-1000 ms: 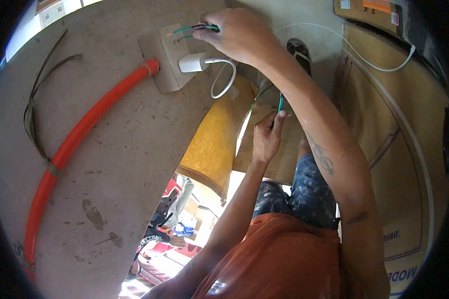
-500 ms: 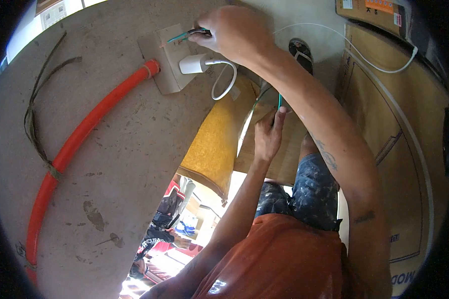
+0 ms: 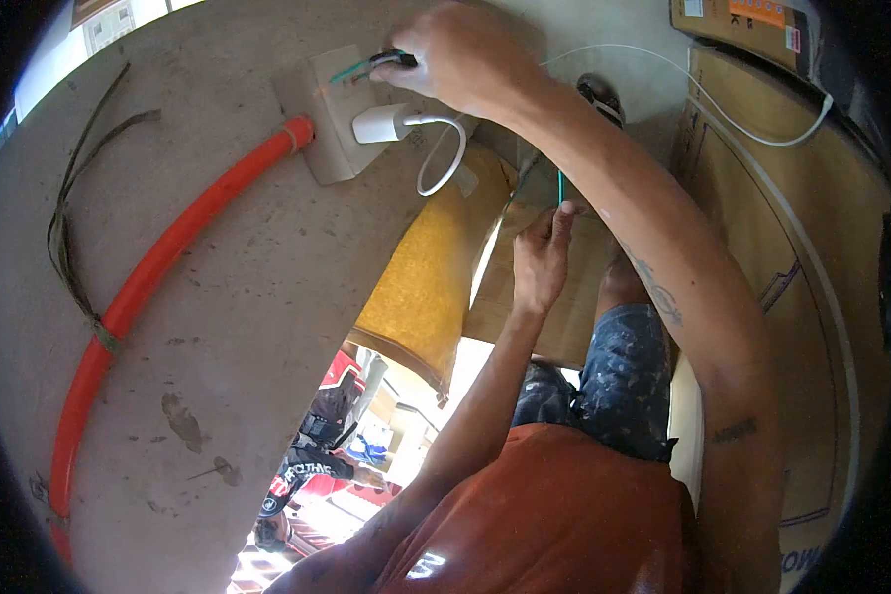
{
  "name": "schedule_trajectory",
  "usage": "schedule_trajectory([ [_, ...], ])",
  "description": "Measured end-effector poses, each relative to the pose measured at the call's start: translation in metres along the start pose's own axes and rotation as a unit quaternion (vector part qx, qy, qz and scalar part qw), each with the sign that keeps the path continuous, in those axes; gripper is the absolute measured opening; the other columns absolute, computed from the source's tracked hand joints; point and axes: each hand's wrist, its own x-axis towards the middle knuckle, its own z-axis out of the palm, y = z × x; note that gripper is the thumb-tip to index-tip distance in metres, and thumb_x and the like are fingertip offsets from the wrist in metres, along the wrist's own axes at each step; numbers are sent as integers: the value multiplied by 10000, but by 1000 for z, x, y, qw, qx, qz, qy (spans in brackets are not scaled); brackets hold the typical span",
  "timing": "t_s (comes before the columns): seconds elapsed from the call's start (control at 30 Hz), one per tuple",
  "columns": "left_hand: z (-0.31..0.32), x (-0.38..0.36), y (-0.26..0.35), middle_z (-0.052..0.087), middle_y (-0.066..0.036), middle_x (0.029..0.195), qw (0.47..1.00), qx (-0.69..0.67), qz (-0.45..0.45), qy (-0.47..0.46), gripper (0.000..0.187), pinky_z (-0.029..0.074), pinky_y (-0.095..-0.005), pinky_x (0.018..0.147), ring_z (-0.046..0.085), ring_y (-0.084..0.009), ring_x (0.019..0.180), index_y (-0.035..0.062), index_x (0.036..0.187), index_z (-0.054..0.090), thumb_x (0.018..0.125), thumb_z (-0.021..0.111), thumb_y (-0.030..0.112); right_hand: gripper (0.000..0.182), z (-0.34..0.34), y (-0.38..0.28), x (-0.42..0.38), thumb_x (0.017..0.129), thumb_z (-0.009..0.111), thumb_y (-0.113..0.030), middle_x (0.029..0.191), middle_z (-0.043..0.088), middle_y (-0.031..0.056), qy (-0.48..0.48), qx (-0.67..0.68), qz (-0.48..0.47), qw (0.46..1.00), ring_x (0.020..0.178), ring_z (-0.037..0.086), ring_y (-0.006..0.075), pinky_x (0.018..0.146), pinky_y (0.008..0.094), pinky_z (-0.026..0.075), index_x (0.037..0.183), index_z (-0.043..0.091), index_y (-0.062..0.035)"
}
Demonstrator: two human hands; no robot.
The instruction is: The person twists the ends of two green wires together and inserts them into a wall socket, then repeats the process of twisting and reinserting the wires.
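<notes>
The right hand [image 3: 460, 54] reaches to the far wall and pinches the ends of thin green and dark insulated wires [image 3: 366, 67] against the beige wall socket plate [image 3: 327, 109]. The fingertips cover where the wire ends meet the plate, so whether they enter a hole cannot be made out. Just below sits a white plug-in charger [image 3: 378, 124], its white cable [image 3: 441, 158] looping down and passing behind the wrist. The left hand [image 3: 540, 262], nearer and lower, closes thumb and finger on a thin teal wire [image 3: 559, 186] that rises from it; the upper run is hidden behind the right forearm. An orange ribbed conduit [image 3: 168, 252] curves left from the plate along the grey concrete wall [image 3: 218, 346], its lower end cut off by the lens edge. Brown cardboard boxes [image 3: 792, 247] stand at right, partly cropped.
</notes>
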Motion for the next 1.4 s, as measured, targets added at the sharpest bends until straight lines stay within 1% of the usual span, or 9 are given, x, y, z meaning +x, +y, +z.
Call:
schedule_trajectory([
  [0.67,-13,-7,-8,439,-26,650,999,14,-12,-30,491,397,-294,613,430,-111,648,39,1088,714,1003,510,477,507,28,19,11,853,687,-471,724,663,240,-65,111,79,988,694,673,386,687,470,518,847,713,36],
  [0.77,-19,-6,-8,467,-58,652,998,34,-23,-45,470,417,-309,630,444,-130,655,49,1083,714,994,528,471,493,21,20,7,866,679,-454,698,658,222,-46,99,78,991,649,660,347,661,447,513,837,709,37],
  [0.83,-25,-10,-9,516,-93,680,996,57,-30,-56,458,432,-327,648,489,-162,665,49,1102,703,987,541,462,472,-5,26,-14,873,680,-437,664,636,197,-64,165,226,958,593,617,287,629,411,493,853,709,33],
  [0.9,-25,-20,-6,564,-128,708,995,70,-29,-70,449,447,-345,666,534,-194,676,50,1120,692,979,555,454,443,-48,30,-47,872,688,-431,629,605,139,63,158,192,967,574,562,198,582,368,457,909,722,10],
  [1.0,-28,-46,-17,658,-220,1008,982,114,44,-147,471,484,-415,764,650,-349,857,65,1257,609,968,563,434,407,-106,-14,-97,876,683,-419,638,547,5,117,191,287,931,564,498,111,525,312,393,980,737,-29],
  [1.1,-31,-91,-14,657,-174,969,978,97,47,-178,495,468,-368,833,612,-249,898,45,1305,568,972,568,412,320,-144,-79,-147,904,666,-361,648,477,-74,141,311,421,840,531,395,34,475,222,305,983,745,-62],
  [1.13,-24,-100,-46,618,-210,1182,964,156,193,-94,532,410,-366,1014,584,-283,1122,57,1400,495,973,570,366,264,-157,-107,-160,925,660,-304,662,476,-76,141,356,421,823,518,358,3,452,179,254,1016,732,-67],
  [1.23,-50,-159,-10,578,-202,1311,961,76,266,6,503,349,-378,1106,460,-352,1327,43,1363,528,983,555,371,249,-175,-178,-202,935,658,-255,699,493,-64,148,462,366,794,505,358,1,434,170,245,1056,703,-42],
  [1.4,-106,-268,38,618,-154,1261,936,-147,319,-33,382,390,-369,1069,533,-280,1252,9,1328,544,1000,543,203,210,-202,-319,-257,984,591,-198,730,515,-31,43,484,261,834,520,363,1,447,169,275,1108,620,-30],
])
